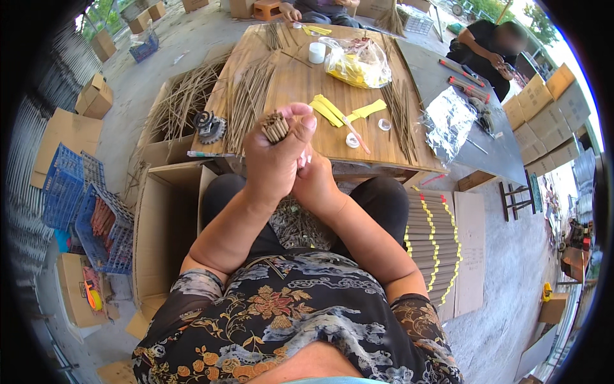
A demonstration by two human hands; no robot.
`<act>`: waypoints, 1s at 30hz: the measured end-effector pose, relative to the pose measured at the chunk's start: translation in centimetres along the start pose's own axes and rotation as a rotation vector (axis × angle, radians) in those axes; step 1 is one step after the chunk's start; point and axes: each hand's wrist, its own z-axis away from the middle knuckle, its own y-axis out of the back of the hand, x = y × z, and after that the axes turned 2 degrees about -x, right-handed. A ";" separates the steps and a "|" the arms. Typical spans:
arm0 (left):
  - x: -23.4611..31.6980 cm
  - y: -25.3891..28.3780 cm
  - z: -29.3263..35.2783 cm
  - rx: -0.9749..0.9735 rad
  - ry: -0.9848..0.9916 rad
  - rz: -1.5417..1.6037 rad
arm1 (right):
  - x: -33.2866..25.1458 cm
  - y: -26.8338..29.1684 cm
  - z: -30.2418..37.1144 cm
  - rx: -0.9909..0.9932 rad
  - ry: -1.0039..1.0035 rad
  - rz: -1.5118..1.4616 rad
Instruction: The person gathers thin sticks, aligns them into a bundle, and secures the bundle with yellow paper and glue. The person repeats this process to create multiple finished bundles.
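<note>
My left hand (276, 157) is closed around a bundle of thin brown incense sticks (275, 128), whose blunt ends point up toward me between thumb and fingers. My right hand (314, 182) is closed just below and right of it, touching it; its fingers are partly hidden, and what they hold cannot be made out. Beyond my hands, loose incense sticks (251, 96) lie on the wooden table (288, 86). Yellow paper strips (329, 110) lie there too, with a brush-like stick (356, 134) across a small white round container (352, 140).
A clear plastic bag (358, 63) and a white jar (316, 52) stand farther back. Foil (449, 121) covers part of the grey side table (505, 150). An open cardboard box (167, 217) is left of my legs; yellow-banded bundles (432, 237) lie at right. Two people sit beyond.
</note>
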 end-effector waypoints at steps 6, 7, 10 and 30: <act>4.0 -1.9 -4.1 -0.136 -0.253 -0.125 | -1.6 1.4 -5.8 0.069 0.138 -0.030; 4.4 -2.4 -5.1 -0.124 -0.233 -0.144 | -1.4 1.6 -6.8 0.093 0.141 -0.041; 4.6 -3.4 -8.2 -0.103 -0.194 -0.157 | -0.1 1.9 -10.0 0.156 0.152 -0.053; -2.5 -0.1 -13.8 -0.049 -0.016 -0.182 | 8.0 0.0 -12.2 0.065 -0.047 -0.253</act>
